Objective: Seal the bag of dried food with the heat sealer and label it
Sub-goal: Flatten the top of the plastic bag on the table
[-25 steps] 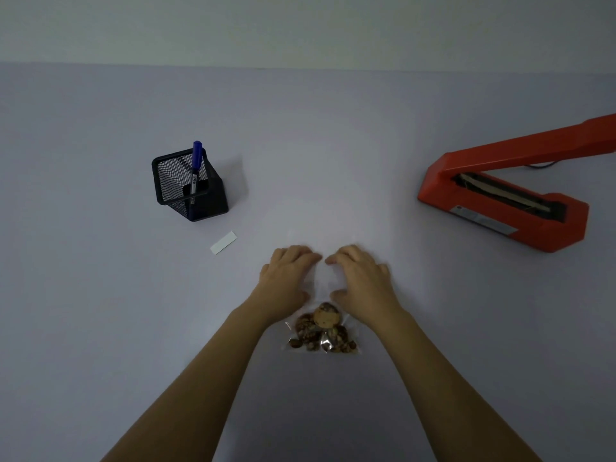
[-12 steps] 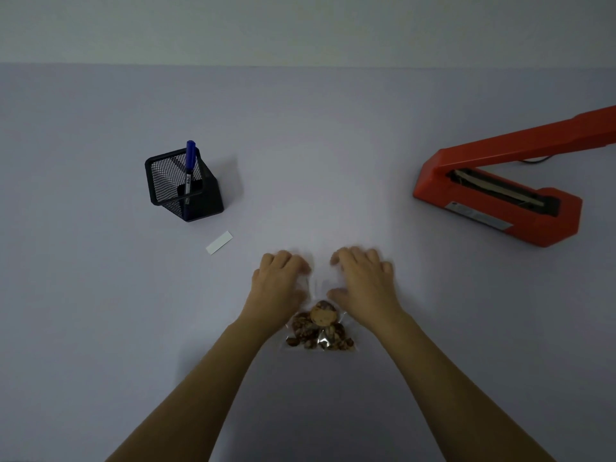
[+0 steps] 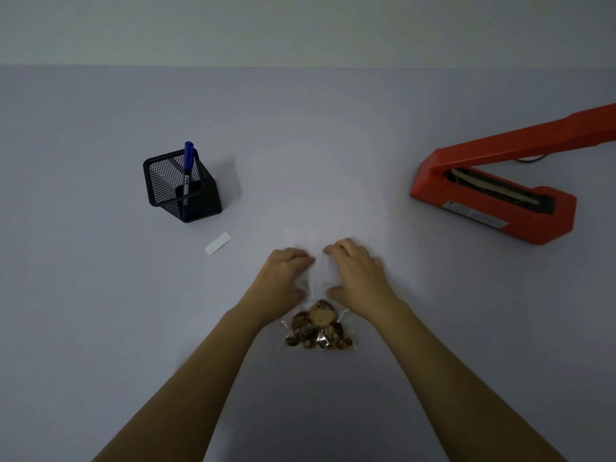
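bag point(image 3: 318, 328) under both hands' grip

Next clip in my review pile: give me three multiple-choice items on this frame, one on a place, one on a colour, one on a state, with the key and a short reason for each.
1. Where does the white label strip lie?
A. On the table just in front of the mesh pen holder
B. Inside the heat sealer
C. Stuck on the bag

2. What colour is the heat sealer?
A. Blue
B. Red-orange
C. Black

3. What state is the sealer's arm in?
A. Pressed down on the bag
B. Removed from the base
C. Raised, with the sealing strip exposed

Key:
1. A, the strip lies flat on the table near the holder that carries the blue marker.
2. B, its body and arm are red-orange.
3. C, the arm angles up from the base, and the bag of dried food still lies under the left hand and right hand.
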`<action>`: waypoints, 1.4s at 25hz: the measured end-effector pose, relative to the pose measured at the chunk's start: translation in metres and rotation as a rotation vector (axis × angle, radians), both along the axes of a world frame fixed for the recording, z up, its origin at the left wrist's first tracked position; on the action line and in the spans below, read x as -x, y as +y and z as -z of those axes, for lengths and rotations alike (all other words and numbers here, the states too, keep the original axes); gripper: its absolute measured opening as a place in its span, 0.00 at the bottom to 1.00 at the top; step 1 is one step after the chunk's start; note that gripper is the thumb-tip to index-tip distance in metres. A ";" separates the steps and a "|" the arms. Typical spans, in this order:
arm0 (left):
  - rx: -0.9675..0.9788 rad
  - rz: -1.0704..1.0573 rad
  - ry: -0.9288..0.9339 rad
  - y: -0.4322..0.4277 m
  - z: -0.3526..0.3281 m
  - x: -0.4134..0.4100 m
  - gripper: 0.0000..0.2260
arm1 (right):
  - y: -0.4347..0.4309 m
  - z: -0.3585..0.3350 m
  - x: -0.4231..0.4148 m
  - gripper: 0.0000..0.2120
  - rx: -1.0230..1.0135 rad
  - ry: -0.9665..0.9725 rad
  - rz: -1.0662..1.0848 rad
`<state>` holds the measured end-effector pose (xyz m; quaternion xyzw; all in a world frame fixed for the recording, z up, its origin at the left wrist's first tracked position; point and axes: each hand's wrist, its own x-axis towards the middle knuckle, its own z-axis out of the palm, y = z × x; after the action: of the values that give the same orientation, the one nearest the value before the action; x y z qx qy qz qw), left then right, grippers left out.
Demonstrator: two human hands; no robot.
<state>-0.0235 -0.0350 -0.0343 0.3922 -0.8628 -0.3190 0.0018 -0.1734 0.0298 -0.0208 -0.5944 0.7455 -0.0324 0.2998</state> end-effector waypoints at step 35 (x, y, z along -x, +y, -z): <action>-0.257 -0.265 -0.262 0.006 -0.008 0.019 0.37 | 0.004 0.005 -0.007 0.40 -0.097 -0.252 0.502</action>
<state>-0.0429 -0.0295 -0.0265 0.5372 -0.7487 -0.3698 -0.1183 -0.1664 0.0335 -0.0262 -0.3674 0.8269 -0.1438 0.4007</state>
